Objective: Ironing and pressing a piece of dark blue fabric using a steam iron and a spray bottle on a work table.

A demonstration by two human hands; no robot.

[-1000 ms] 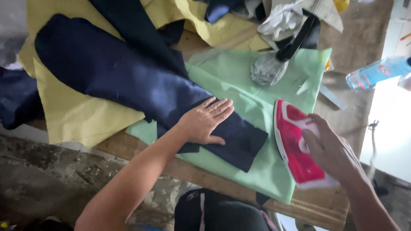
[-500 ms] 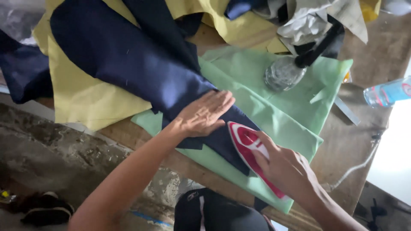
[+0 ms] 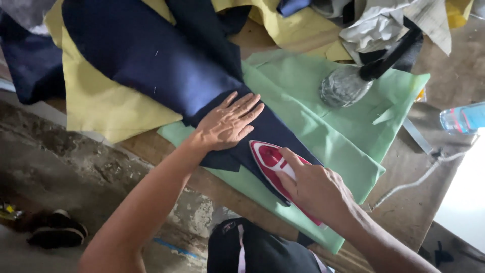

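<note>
Here one red-and-white iron [image 3: 275, 167] sits on the near end of one dark navy cloth [image 3: 166, 65], which runs from the far left of the counter [image 3: 429, 202] down across one light green sheet [image 3: 323, 116]. The right hand [image 3: 316, 189] is wrapped over the iron's handle, its grip clamped on it. The left hand [image 3: 227, 124] lies flat on the navy cloth just left of the iron, fingers apart and straight, gripping nothing. One yellow cloth [image 3: 101, 106] lies under the navy piece at the left. One crumpled foil-like lump with a black handle [image 3: 348, 83] rests on the far part of the green sheet, and one clear plastic bottle [image 3: 462, 117] lies at the right edge.

Half a second ago the iron's nose lay closer to the left hand. A second ago it stood off the navy cloth, on the green sheet at the right.
</note>
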